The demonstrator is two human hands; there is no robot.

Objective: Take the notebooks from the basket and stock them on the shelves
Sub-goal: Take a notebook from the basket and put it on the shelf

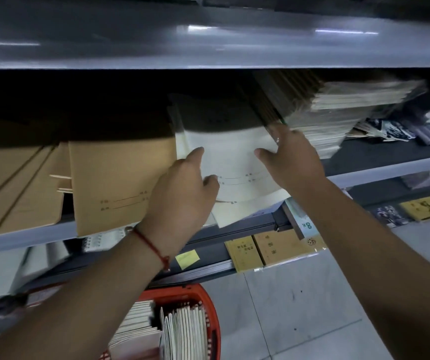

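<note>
White notebooks (234, 162) lie stacked on the shelf (21, 237) at centre, and we press them with both hands: left hand (182, 188) flat at 9 o'clock, right hand (294, 159) at 3, fingers straight. Brown notebooks (115, 183) sit just beside at 9; red basket (208, 305) at 6 o'clock.

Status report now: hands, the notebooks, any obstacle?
Left hand and right hand flat on white notebooks on shelf. Red basket below holds more. Nothing blocking.

yellow sticky note (187, 259) on lower rail | grey tiled floor (299, 302)
</note>
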